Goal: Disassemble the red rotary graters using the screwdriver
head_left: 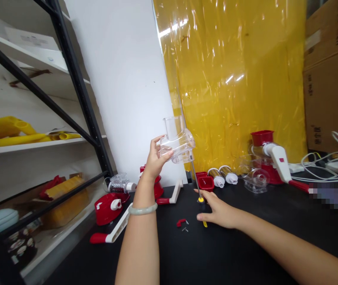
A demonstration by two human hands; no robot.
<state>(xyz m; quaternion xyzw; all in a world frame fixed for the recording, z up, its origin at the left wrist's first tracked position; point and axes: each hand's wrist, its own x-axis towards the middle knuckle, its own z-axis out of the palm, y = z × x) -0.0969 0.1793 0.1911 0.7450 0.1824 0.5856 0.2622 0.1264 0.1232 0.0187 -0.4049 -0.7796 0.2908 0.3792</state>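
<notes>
- Clear housing [178, 142]: held raised above the far left of the black table [246, 245]. The left hand [155, 158] pinches its left side between thumb and fingers.
- Yellow-handled tool [195, 178]: its thin shaft rises from the table to the underside of the housing.
- Right hand [220, 213]: low over the table at the tool's handle, fingers loosely extended. Whether it grips the handle cannot be determined.
- Progress, as judged: the housing carries no drum or crank and sits on no base. Loose screws [185, 228] and a red clip [181, 222] lie just left of the right hand, so fastening appears outstanding.
- Red base [108, 206] and crank [112, 233]: near left. Assembled unit [268, 156]: far right.
- Hard to make out: where the shaft tip meets the housing.
</notes>
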